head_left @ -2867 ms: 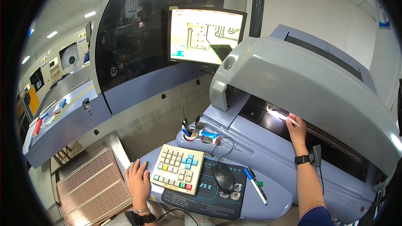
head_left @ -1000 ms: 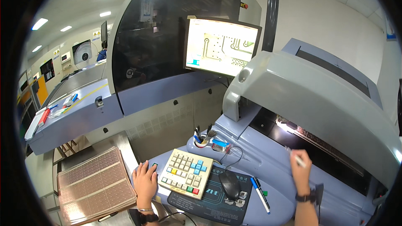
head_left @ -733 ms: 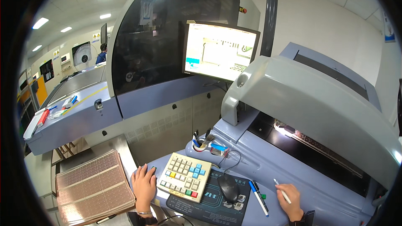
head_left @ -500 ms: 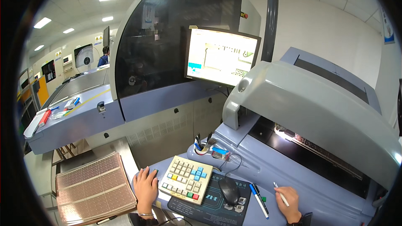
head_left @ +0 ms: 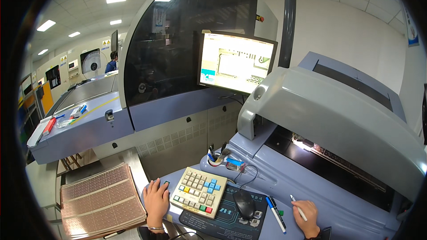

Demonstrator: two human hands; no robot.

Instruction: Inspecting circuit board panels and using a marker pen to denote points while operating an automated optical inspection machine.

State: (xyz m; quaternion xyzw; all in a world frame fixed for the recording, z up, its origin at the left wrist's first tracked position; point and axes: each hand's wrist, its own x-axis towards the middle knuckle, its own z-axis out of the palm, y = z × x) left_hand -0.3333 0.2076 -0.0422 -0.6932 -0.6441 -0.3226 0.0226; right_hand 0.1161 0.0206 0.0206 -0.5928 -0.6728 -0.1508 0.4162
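Observation:
My left hand (head_left: 156,200) lies flat at the edge of the blue-grey ledge, fingers spread, just left of a beige keypad (head_left: 199,192) with coloured keys. A small dark green piece (head_left: 166,183) shows by its fingertips; whether they touch it I cannot tell. My right hand (head_left: 307,218) is closed around a slim white pen-like tool (head_left: 299,209), whose tip points up and left. Between the hands lie a black mouse (head_left: 244,204) on a dark mouse pad (head_left: 218,226), and a blue-capped marker (head_left: 276,215) with a dark pen alongside.
A stack of copper-coloured panels (head_left: 102,200) sits on a metal table at left. A lit monitor (head_left: 235,62) stands ahead. At right a grey machine hood (head_left: 329,106) arches over a lit slot. A pen cup (head_left: 215,160) stands behind the keypad. Far left, a person (head_left: 111,63) in blue is partly visible.
The view has shifted very slightly. Both hands stay in place, the right one still gripping the white pen-like tool.

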